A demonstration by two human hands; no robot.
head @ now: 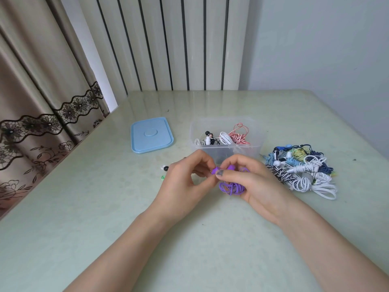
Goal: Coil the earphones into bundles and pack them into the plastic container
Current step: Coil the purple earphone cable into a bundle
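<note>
We see both hands meet over the middle of the pale green glossy table (105, 207), working a purple earphone cable bundle (231, 188). Our left hand (185, 184) pinches the purple earbud end between curled fingertips, and our right hand (252, 182) grips the loose coil of the same cable, thumb laid across its top. The bundle hangs just above the table surface, directly in front of the clear rectangular plastic container (226, 151).

That container stands open, just beyond the hands. Along its far wall lie a white coiled set (225, 138), a red-and-white striped set (240, 137) and a black-and-white set (207, 138); the near part of its floor is bare. Its light blue rounded plastic lid (152, 134) lies flat to the left, apart from it.

To the right, near the container, sits a tangled pile of white, blue, yellow and striped earphones (303, 171), close to our right hand. A small black ear tip (165, 168) and a green piece (162, 177) lie just left of our left hand.

The table's left edge runs diagonally beside a brown lace-trimmed curtain (42, 102); the far edge meets a white ribbed radiator (168, 43). Open tabletop spreads toward us on both sides of the forearms.
</note>
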